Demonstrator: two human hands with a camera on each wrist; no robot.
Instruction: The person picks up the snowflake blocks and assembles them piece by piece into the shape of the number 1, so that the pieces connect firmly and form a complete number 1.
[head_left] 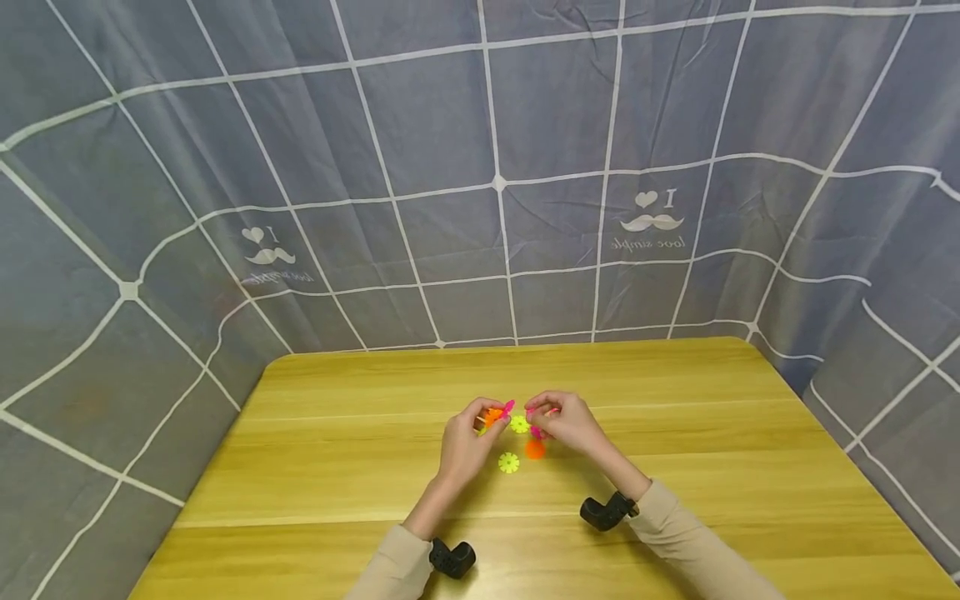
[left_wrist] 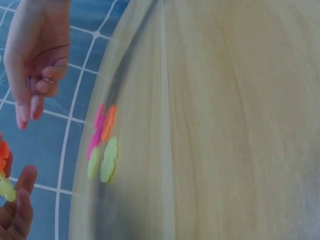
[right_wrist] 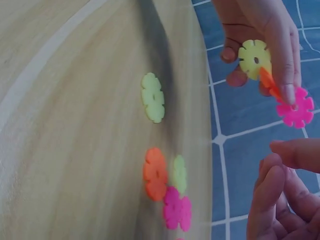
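My left hand pinches a joined chain of notched plastic snowflake discs: a yellow-green disc, an orange disc and a pink disc at the end. In the right wrist view the thumb lies against the pink one. My right hand hovers just to the right, its fingers loosely bent, with no disc showing between them in either wrist view. Below the hands, loose pink discs lie on the table beside an orange disc and a yellow-green disc. Another yellow-green disc lies nearer me.
The wooden table stretches out on both sides of the hands. Behind it and at its sides hangs a grey curtain with white grid lines. Black camera mounts are strapped to both wrists, over beige sleeves.
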